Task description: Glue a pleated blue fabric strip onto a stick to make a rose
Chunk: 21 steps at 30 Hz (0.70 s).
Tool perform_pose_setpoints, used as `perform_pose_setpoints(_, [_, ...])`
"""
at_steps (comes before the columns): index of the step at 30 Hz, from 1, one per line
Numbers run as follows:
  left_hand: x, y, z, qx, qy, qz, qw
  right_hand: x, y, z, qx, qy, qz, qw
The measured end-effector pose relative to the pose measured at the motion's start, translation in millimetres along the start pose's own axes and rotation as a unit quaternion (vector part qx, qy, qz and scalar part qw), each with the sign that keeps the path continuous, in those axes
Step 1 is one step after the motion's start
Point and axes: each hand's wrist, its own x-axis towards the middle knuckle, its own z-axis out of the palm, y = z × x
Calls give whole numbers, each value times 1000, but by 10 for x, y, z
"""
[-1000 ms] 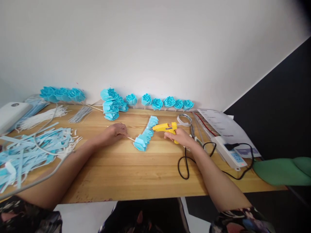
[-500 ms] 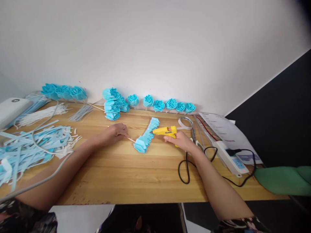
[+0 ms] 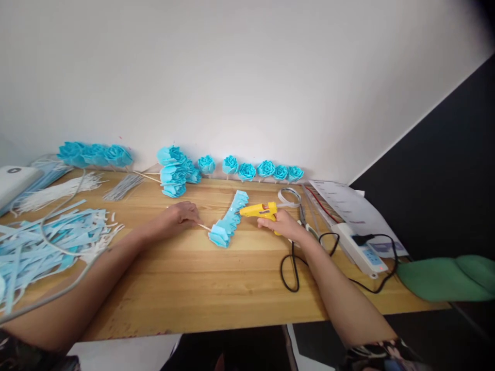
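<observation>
My left hand (image 3: pixel 181 215) is closed on a thin wooden stick (image 3: pixel 204 226). At the stick's other end is a blue paper flower (image 3: pixel 219 237), lying on its side on the table. From it a pleated light-blue strip (image 3: pixel 234 211) runs away to the upper right. My right hand (image 3: pixel 281 225) grips a yellow hot glue gun (image 3: pixel 259 210), its nozzle pointing left at the strip. Whether the nozzle touches the strip I cannot tell.
Finished blue paper flowers (image 3: pixel 246 172) line the wall. Blue and white strips (image 3: pixel 50 242) pile up at left, near grey wires (image 3: pixel 122 186). At right are a power strip (image 3: pixel 361 252), a black cord (image 3: pixel 296 278), a clear tape roll (image 3: pixel 289 197), scissors (image 3: pixel 309 229) and paper sheets (image 3: pixel 356 211).
The view has shifted a little, so everything sits slightly farther left. The glue gun's nozzle stays by the strip, and both hands keep their holds.
</observation>
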Motion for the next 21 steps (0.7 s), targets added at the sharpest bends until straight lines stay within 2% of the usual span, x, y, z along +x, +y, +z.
perform_pose_setpoints(6, [-4,33,-3,29,-11,-10,999,2,95,-49,82,-36,-29,996])
perform_pose_setpoints(11, [-20,12,-35,39,-12,-32,999,0,92,-66,118,-56,-25,991])
perform_pose_setpoints(15, [6,32,-169,78,33,-55,995,-3,78,-62,156,-43,-21,987])
perform_pose_setpoints(17, [0,263,-263,121,73,-60,988,-6,74,-61,170,-38,-23,984])
perform_pose_setpoints(18, [-24,461,-302,135,91,-60,985,-9,72,-62,175,-37,-23,984])
perform_pose_setpoints(21, [-220,1288,-289,118,68,-36,990,-21,62,-69,172,-39,-25,984])
